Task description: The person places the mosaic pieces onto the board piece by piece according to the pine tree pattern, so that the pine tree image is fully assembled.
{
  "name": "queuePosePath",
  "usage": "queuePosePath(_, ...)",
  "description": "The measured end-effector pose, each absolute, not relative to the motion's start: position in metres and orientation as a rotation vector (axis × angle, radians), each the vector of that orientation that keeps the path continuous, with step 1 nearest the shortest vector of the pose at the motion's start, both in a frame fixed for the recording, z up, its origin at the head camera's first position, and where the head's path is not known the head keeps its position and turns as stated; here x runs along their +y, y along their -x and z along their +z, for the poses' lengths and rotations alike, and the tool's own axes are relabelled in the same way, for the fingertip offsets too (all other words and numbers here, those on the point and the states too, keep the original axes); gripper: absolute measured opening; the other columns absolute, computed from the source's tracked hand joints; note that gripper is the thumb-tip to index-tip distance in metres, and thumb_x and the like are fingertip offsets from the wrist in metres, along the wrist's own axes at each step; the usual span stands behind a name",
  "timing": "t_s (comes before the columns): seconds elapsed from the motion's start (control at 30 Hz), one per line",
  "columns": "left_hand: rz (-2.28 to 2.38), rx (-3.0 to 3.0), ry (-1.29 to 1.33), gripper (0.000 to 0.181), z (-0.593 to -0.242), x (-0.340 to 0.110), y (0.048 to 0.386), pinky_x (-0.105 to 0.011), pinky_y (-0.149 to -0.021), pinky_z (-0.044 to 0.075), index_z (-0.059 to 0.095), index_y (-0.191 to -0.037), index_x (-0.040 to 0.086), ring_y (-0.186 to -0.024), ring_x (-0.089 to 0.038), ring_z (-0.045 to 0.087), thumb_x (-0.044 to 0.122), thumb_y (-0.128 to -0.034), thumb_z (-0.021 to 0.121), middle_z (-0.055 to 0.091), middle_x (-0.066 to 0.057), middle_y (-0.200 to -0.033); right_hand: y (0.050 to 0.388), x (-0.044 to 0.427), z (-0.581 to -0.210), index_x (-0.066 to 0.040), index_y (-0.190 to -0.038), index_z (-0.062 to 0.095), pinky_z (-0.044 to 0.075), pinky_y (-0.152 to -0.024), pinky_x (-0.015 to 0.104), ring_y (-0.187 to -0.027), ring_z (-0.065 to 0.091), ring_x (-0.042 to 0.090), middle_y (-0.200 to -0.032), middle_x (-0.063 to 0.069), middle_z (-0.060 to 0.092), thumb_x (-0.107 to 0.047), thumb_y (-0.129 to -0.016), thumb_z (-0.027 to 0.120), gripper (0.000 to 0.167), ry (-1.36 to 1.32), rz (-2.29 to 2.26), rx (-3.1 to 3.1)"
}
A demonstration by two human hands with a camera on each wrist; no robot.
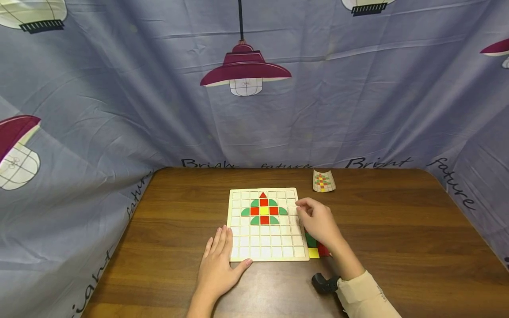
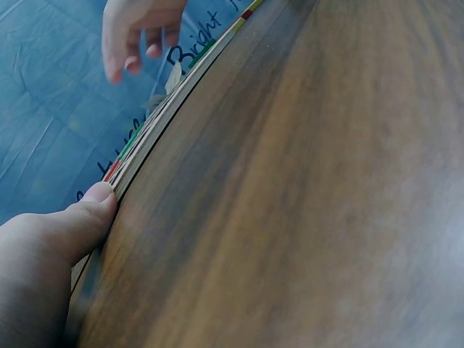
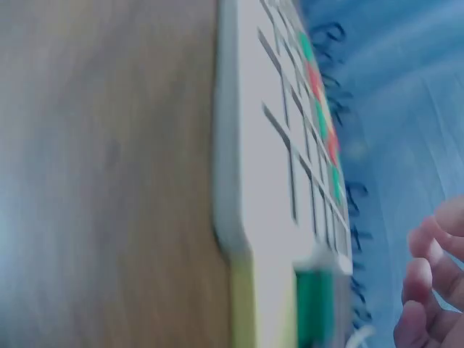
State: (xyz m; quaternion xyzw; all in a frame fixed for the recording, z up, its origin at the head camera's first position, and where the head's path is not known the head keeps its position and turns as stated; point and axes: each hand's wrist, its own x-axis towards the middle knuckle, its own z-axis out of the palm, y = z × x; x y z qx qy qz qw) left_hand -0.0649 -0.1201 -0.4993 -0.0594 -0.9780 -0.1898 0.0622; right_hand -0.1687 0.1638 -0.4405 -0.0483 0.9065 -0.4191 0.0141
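A pale square grid board (image 1: 264, 246) lies on the table, with red, green and yellow tiles (image 1: 264, 210) set in its upper middle in a tree-like pattern. My left hand (image 1: 218, 265) rests at the board's lower left corner, fingers along the left edge and thumb touching the front edge. Above the board's right edge is my right hand (image 1: 319, 221), its fingers loosely bent. No piece shows between them in the right wrist view. Beside the board, partly hidden under the right forearm, are green pieces (image 1: 311, 241), yellow pieces (image 1: 313, 253) and red pieces (image 1: 323, 250).
A small curled pattern card (image 1: 324, 182) stands at the table's back edge, printed with a similar tree shape. Printed cloth (image 1: 254, 128) hangs behind and around the wooden table (image 1: 191, 198). A black wrist device (image 1: 325, 283) sits on the right wrist.
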Motion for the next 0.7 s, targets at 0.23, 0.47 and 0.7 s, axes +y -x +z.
queuePosePath(0.23,-0.589,-2.961,0.174,0.102,-0.497,-0.120,0.065,-0.049,-0.125,0.017,0.030,-0.155,0.003,-0.154,-0.027,0.022,0.073,-0.0853,0.055,0.026,-0.012,-0.163,0.163,0.207,-0.442,-0.008,-0.114,0.069,0.045,-0.063,0.027,-0.073,0.053,0.018,-0.093,0.005,0.066,-0.018,-0.098,0.059,0.022,0.098,-1.213,2.883)
queuePosePath(0.47,-0.596,-2.960,0.174,0.102,-0.495,-0.121,0.064,-0.049,-0.125,0.017,0.030,-0.155,0.002,-0.153,-0.027,0.022,0.072,-0.0853,0.056,0.026,-0.013,-0.163,0.149,0.223,-0.450,-0.012,-0.117,0.071,0.045,-0.065,0.025,-0.079,0.052,0.015,-0.096,0.002,0.064,-0.020,-0.096,0.065,0.023,0.215,-1.098,2.872)
queuePosePath(0.7,-0.596,-2.961,0.176,0.101,-0.496,-0.120,0.064,-0.049,-0.124,0.017,0.031,-0.154,0.002,-0.153,-0.028,0.022,0.072,-0.0856,0.055,0.027,-0.013,-0.163,0.137,0.219,-0.461,-0.017,-0.127,0.068,0.048,-0.069,0.023,-0.084,0.052,0.012,-0.108,-0.003,0.059,-0.022,-0.091,0.072,0.036,0.446,-1.088,2.748)
